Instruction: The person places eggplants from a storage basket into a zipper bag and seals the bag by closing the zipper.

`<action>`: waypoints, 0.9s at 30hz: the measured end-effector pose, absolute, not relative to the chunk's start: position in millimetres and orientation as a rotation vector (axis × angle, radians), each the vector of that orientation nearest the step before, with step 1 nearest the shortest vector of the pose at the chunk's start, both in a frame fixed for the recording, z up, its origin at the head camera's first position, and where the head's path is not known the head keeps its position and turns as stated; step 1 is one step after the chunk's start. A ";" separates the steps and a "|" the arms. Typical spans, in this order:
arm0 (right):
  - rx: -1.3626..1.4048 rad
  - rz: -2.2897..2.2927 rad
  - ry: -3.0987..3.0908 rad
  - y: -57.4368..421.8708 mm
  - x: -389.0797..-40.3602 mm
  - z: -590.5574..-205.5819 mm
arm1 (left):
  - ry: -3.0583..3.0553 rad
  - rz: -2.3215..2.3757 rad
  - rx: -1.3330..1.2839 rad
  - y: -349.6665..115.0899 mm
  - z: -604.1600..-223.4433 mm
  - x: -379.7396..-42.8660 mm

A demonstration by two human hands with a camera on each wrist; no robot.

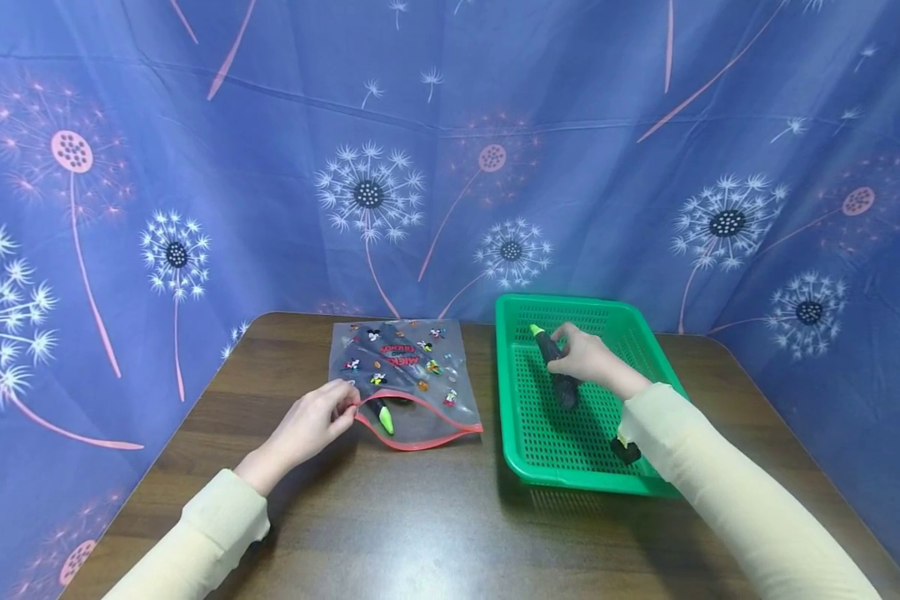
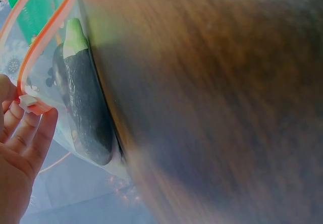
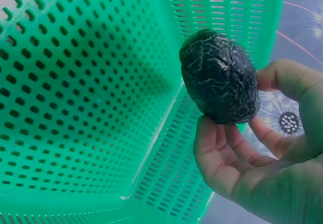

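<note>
My left hand [image 1: 318, 418] pinches the red-edged mouth of a clear zip bag [image 1: 438, 358] by its left corner, where a white slider [image 2: 28, 102] shows in the left wrist view. The bag lies flat with its mouth gaping. Inside is a dark eggplant [image 2: 88, 103] with a light green end; another dark shape sits behind it, hard to make out. My right hand [image 1: 587, 360] grips a second long dark eggplant [image 1: 565, 385], tilted over the green basket [image 1: 504, 400]. Its wrinkled blunt end faces the right wrist camera.
A small black thing with a yellowish part [image 1: 626, 450] lies in the basket near its front right, partly covered by my right sleeve. Bag and basket stand side by side on a brown wooden table [image 1: 420, 517]. A blue dandelion-print curtain [image 1: 435, 208] hangs close behind.
</note>
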State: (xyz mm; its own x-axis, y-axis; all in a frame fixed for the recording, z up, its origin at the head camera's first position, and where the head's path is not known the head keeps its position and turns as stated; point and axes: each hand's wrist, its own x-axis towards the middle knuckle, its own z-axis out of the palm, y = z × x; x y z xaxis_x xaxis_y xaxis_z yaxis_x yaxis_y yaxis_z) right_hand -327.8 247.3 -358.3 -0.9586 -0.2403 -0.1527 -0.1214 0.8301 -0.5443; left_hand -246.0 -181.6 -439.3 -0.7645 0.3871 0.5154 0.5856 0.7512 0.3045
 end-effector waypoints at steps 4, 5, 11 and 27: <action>-0.269 -0.840 2.801 248.1 -324.6 -352.3 | -2.523 -0.643 -0.738 -181.7 -440.5 -246.0; -0.271 -0.851 2.799 248.1 -323.2 -350.3 | -2.524 -0.645 -0.736 -181.7 -440.8 -246.1; -0.325 -0.901 2.809 245.2 -313.4 -336.1 | -2.516 -0.645 -0.742 -182.8 -441.4 -245.9; -0.455 -0.980 2.876 220.1 -282.9 -309.1 | -2.483 -0.642 -0.749 -183.3 -439.6 -244.6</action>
